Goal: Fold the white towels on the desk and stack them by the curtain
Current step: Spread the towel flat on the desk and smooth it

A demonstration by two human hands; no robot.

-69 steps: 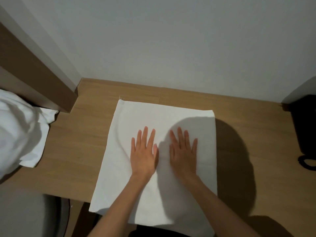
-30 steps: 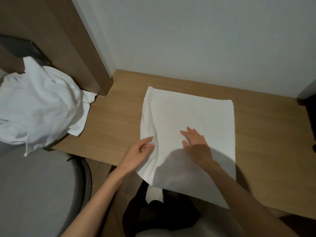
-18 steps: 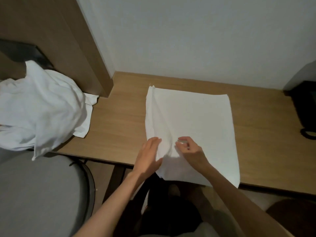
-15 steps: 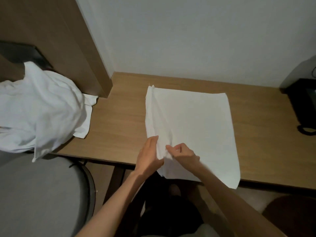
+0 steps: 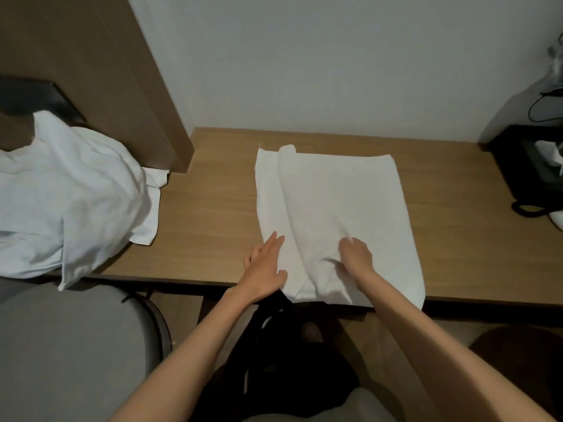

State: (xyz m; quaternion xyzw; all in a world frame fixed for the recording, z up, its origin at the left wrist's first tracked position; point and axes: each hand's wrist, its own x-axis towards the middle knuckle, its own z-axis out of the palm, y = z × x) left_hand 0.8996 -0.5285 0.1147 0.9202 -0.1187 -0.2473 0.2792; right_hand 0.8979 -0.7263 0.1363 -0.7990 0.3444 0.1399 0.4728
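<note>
A white towel (image 5: 341,208) lies spread on the wooden desk (image 5: 207,214), its near edge hanging a little over the front. A long ridge of cloth runs up its left side. My left hand (image 5: 265,269) rests flat, fingers straight, on the towel's near-left corner. To its right, my right hand (image 5: 355,256) has curled fingers pinching a bunched fold of the towel. A heap of crumpled white towels (image 5: 67,196) sits at the desk's left end.
A grey round chair seat (image 5: 70,354) stands at the lower left under the heap. A brown wooden panel (image 5: 100,71) rises behind the heap. A black box with cables (image 5: 530,169) occupies the desk's far right. The pale wall (image 5: 320,65) backs the desk.
Both hands left the flat towel's middle and came to its near-left part. The towel was pulled further onto the desk, and the right hand now pinches up a fold.
</note>
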